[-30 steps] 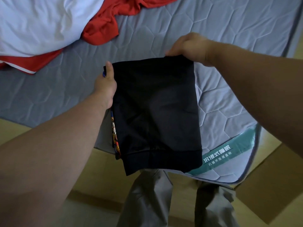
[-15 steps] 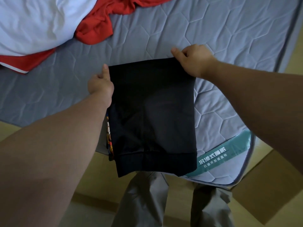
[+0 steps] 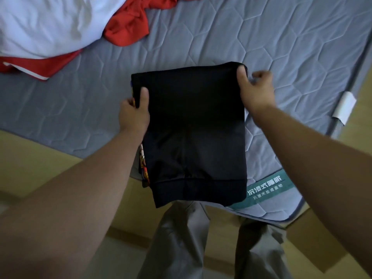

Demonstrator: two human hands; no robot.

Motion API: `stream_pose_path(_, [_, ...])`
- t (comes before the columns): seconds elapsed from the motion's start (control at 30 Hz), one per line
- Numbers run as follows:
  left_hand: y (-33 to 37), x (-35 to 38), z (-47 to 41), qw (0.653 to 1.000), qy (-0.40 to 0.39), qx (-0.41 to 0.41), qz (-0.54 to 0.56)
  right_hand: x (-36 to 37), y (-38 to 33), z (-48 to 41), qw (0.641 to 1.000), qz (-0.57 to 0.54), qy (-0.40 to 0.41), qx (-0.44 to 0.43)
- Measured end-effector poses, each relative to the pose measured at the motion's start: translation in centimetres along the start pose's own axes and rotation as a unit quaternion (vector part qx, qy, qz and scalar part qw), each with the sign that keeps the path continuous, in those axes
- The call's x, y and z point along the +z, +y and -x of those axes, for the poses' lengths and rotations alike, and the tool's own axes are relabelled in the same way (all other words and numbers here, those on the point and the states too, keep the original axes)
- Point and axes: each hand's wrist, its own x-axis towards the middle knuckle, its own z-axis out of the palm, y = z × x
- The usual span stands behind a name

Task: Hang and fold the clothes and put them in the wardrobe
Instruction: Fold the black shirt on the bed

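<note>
Black garment (image 3: pixel 193 127): folded, lying over the near edge of our grey mattress (image 3: pixel 281 47).
Left hand (image 3: pixel 133 115): we grip its left edge, thumb on top.
Right hand (image 3: pixel 256 89): thumb on the far right corner; we cannot tell if it pinches.

On grey quilted mattress (image 3: pixel 281 47): folded black fabric garment (image 3: pixel 193 127) overhanging near edge; crumpled white and red clothes pile (image 3: pixel 50 27) behind, far left.

Fingers of the left hand (image 3: pixel 133 115) hide under the black garment (image 3: pixel 193 127); right hand (image 3: pixel 256 91) blurred; white cloth (image 3: pixel 50 23) at eleven o'clock runs off-frame.
</note>
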Motion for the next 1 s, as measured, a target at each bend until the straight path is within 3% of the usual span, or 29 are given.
stream_pose_path(0.1, [-3.0,-0.5,4.8,1.0,-0.014,-0.018,-0.016,0.4,3.9,5.1,0.996,0.011,-0.043,0.083])
stream_pose_path(0.27, [-6.7,-0.4,9.5,0.997,-0.03,-0.053,-0.048,0.8,8.4,11.2,0.99,0.026,-0.091,0.109])
stream_pose_path(0.6, [-6.7,-0.9,7.6,0.981,-0.132,-0.061,-0.126,1.5,8.8,8.5,0.98,0.129,-0.09,0.121])
stream_pose_path(0.7, [-6.2,-1.8,8.4,0.977,-0.129,-0.034,-0.165,0.5,9.4,9.3,0.984,0.143,-0.086,0.062])
stream_pose_path(0.77, [-6.4,-3.1,9.4,0.985,-0.078,0.011,-0.151,-1.0,10.0,9.9,0.984,0.165,-0.048,-0.041])
stream_pose_path(0.83, [-6.9,-5.0,9.8,0.98,0.015,0.112,-0.163,-2.9,10.5,10.0,0.955,0.234,-0.016,-0.182])
stream_pose_path(0.9, [-7.7,-6.8,9.8,0.918,0.065,0.277,-0.276,-4.4,11.2,9.5,0.877,0.342,-0.015,-0.337])
stream_pose_path(1.0, [-8.7,-7.6,9.1,0.741,-0.017,0.492,-0.457,-5.1,11.6,8.4,0.719,0.47,-0.031,-0.511])
